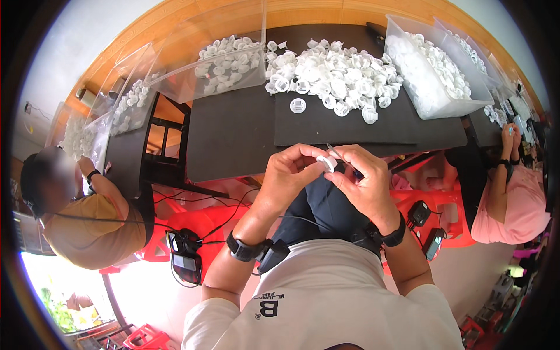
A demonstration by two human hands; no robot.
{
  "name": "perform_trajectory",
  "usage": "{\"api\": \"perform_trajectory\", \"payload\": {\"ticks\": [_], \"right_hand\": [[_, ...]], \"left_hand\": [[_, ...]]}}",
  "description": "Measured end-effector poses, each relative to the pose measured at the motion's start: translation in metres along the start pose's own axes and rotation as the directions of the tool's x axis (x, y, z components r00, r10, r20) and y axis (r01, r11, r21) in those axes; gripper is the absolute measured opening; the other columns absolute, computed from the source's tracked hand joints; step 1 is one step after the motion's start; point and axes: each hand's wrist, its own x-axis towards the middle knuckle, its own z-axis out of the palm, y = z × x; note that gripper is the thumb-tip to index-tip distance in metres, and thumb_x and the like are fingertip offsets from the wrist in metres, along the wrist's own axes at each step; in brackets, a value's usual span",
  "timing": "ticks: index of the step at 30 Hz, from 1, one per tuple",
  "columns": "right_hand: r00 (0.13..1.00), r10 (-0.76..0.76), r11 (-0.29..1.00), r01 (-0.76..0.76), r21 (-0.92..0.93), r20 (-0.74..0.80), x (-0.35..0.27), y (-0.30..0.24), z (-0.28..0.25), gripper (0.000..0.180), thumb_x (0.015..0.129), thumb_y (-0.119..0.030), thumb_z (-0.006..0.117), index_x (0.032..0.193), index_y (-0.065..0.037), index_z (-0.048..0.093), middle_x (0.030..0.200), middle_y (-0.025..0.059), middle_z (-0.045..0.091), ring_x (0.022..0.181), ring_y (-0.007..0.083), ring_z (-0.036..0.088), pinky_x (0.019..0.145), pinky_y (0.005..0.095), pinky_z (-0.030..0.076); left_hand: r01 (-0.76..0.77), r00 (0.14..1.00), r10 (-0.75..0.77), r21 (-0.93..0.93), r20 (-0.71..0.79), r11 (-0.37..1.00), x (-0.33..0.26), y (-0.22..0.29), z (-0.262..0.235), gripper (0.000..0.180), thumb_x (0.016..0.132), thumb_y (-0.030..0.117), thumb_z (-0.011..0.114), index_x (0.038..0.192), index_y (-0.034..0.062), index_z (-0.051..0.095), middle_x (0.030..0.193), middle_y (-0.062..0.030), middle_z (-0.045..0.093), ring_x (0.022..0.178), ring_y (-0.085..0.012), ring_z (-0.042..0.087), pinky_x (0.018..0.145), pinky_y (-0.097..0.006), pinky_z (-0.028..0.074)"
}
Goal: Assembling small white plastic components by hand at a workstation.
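Note:
Just in front of the table edge, my left hand (287, 176) is closed, thumb and fingers pinching a small white plastic piece (326, 163). Facing it, my right hand (368, 181) is curled round a thin grey metal tool (333, 151), whose tip sticks up between the hands; whether it is a blade or tweezers I cannot tell. The right thumb and fingers come up against the white piece. Beyond both hands, a heap of white round plastic parts (338, 76) lies on the dark table (233, 140). One white disc (297, 105) rests apart, left of the heap's front.
Clear bins flank the heap: a left bin (248, 73) tipped toward the table and a right bin (434, 105), both with white parts. Co-workers sit at the left (96, 221) and right (510, 201). Cabled devices (185, 259) lie on red stools beside me.

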Motion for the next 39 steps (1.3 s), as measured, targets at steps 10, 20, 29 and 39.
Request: {"api": "perform_trajectory", "payload": {"ticks": [10, 20, 29, 39], "right_hand": [[0.996, 0.088, 0.995, -0.087, 0.041, -0.019, -0.007, 0.002, 0.005, 0.037, 0.070, 0.005, 0.079, 0.104, -0.001, 0.064, 0.098, 0.0085, 0.068, 0.064, 0.0153, 0.061, 0.053, 0.0266, 0.048], [0.999, -0.009, 0.981, 0.017, -0.193, 0.043, -0.009, 0.004, 0.004, 0.036, 0.067, -0.002, 0.081, 0.098, -0.006, 0.062, 0.094, 0.0043, 0.068, 0.073, 0.0249, 0.068, 0.058, 0.0347, 0.054], [0.996, -0.084, 0.951, 0.079, -0.300, -0.006, -0.017, 0.006, 0.017, 0.031, 0.070, -0.006, 0.081, 0.096, -0.009, 0.064, 0.094, -0.0005, 0.068, 0.071, 0.0222, 0.069, 0.057, 0.0327, 0.054], [0.999, 0.024, 0.991, -0.019, -0.135, 0.037, -0.019, 0.000, 0.008, 0.035, 0.067, -0.004, 0.082, 0.099, -0.006, 0.066, 0.095, 0.0040, 0.068, 0.070, 0.0225, 0.067, 0.058, 0.0322, 0.052]], "left_hand": [[0.062, 0.998, -0.061, -0.042, 0.019, 0.997, 0.000, -0.005, -0.002, 0.016, 0.090, -0.003, 0.063, 0.106, -0.0016, 0.066, 0.105, -0.0088, 0.069, 0.095, -0.0135, 0.066, 0.086, -0.029, 0.053], [0.125, 0.992, -0.124, 0.085, -0.023, 0.989, -0.003, -0.012, -0.002, 0.013, 0.086, -0.003, 0.062, 0.099, 0.0001, 0.061, 0.098, -0.0073, 0.068, 0.092, -0.0134, 0.066, 0.081, -0.028, 0.055], [0.137, 0.991, -0.137, -0.008, 0.004, 0.991, -0.002, -0.026, -0.009, 0.014, 0.083, -0.006, 0.061, 0.093, 0.0025, 0.057, 0.093, -0.0050, 0.064, 0.089, -0.0111, 0.062, 0.079, -0.027, 0.053], [0.178, 0.982, -0.182, 0.078, 0.050, 0.981, 0.000, -0.016, -0.010, 0.016, 0.082, -0.007, 0.062, 0.095, 0.0023, 0.057, 0.092, -0.0051, 0.067, 0.085, -0.0081, 0.063, 0.076, -0.026, 0.052]]}}
